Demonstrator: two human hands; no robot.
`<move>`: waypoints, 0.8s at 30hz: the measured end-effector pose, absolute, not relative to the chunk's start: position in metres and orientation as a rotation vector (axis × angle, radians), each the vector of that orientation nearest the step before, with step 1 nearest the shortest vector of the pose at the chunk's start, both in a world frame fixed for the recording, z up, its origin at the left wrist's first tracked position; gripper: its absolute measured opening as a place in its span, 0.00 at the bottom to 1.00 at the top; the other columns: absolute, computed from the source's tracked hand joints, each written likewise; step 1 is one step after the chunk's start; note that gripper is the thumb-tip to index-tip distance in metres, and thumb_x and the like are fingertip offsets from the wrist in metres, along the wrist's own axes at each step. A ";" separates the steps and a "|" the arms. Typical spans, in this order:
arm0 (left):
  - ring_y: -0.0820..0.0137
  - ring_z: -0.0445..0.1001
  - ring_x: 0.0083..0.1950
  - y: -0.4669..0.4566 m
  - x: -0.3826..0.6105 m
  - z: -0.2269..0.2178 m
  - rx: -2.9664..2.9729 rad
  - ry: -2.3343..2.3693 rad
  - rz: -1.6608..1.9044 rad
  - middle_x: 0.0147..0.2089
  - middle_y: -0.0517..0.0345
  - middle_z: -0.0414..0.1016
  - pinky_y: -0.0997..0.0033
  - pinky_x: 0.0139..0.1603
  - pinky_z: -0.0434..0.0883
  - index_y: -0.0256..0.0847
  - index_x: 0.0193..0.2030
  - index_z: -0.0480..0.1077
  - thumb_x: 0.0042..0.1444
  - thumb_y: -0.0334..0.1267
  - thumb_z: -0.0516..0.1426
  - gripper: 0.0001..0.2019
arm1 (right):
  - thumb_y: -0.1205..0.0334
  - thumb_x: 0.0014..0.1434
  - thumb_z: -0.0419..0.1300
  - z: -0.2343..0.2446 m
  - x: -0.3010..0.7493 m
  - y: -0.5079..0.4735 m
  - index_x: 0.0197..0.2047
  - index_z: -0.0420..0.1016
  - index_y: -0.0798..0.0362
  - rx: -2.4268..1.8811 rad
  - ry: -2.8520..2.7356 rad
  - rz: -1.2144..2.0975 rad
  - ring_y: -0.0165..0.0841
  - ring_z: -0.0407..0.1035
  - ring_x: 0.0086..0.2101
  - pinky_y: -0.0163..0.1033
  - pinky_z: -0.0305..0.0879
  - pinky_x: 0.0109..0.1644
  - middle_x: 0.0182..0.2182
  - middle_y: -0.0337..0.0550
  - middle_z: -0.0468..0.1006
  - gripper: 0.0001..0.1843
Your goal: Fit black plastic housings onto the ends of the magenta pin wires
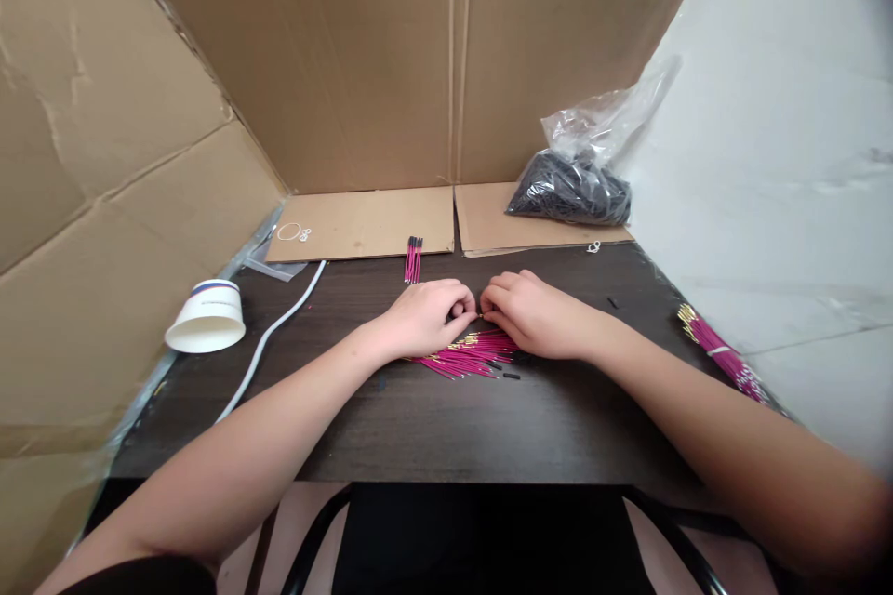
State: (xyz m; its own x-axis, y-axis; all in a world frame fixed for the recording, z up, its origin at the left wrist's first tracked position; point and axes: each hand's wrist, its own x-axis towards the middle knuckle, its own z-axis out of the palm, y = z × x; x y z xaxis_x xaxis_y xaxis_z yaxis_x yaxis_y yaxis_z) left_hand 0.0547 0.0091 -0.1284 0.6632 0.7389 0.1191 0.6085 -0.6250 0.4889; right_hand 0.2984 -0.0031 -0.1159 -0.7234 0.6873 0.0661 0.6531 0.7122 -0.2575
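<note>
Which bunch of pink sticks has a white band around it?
The far-right bunch, by the white wall: a white band wraps it. No band shows on the loose middle pile or the small black-ended row behind it.

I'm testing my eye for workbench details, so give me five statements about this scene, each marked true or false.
1. The left hand and right hand are close together at a pile of pink wires. True.
2. A plastic bag with dark contents rests on cardboard. True.
3. The plastic bag is on the left. False: it is on the right; a paper cup is on the left.
4. A wire bundle on the right has a white band around it. True.
5. All the wires are in one pile. False: a small row and the wire bundle lie apart.
</note>
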 end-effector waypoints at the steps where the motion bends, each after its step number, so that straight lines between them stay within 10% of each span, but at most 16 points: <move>1: 0.65 0.77 0.40 0.009 0.055 -0.129 2.467 1.049 0.442 0.41 0.56 0.81 0.64 0.42 0.70 0.43 0.44 0.78 0.69 0.37 0.61 0.04 | 0.65 0.78 0.55 -0.116 0.298 -0.003 0.44 0.75 0.55 -1.086 -2.768 0.299 0.41 0.71 0.44 0.45 0.56 0.50 0.43 0.51 0.79 0.09; 24: 0.66 0.74 0.37 0.007 0.057 -0.125 2.482 1.097 0.382 0.39 0.56 0.80 0.64 0.39 0.66 0.41 0.42 0.78 0.72 0.38 0.60 0.07 | 0.70 0.74 0.57 -0.123 0.294 -0.002 0.44 0.73 0.54 -1.095 -2.763 0.256 0.42 0.69 0.42 0.44 0.55 0.47 0.44 0.53 0.79 0.05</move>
